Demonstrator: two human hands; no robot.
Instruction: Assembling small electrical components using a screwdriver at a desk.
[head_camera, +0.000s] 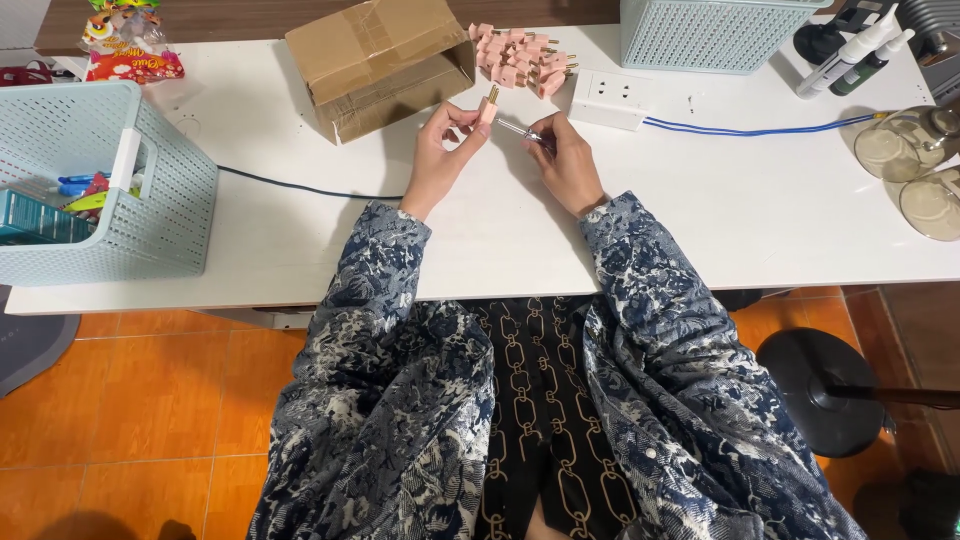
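Left hand (442, 150): fingers pinch a pink plug (487, 108) at its body, brass pins pointing far. Right hand (565, 160): fingers pressed together around a slim screwdriver (522, 131), tip aimed left at the plug's side. Both are held just above the white table (760, 210), near its middle.

Beyond the hands, a pile of pink plugs (520, 58) lies on the far side between an open cardboard box (375, 60) and a white power strip (612, 98) with a blue cable. I judge one plug in hand and many waiting; I see no separate finished pile, so progress is unclear.

Hard to tell: whether the tip touches a screw; the plug's screw side is too small. Baskets at left (150, 190) and far right (700, 35) are cut off.
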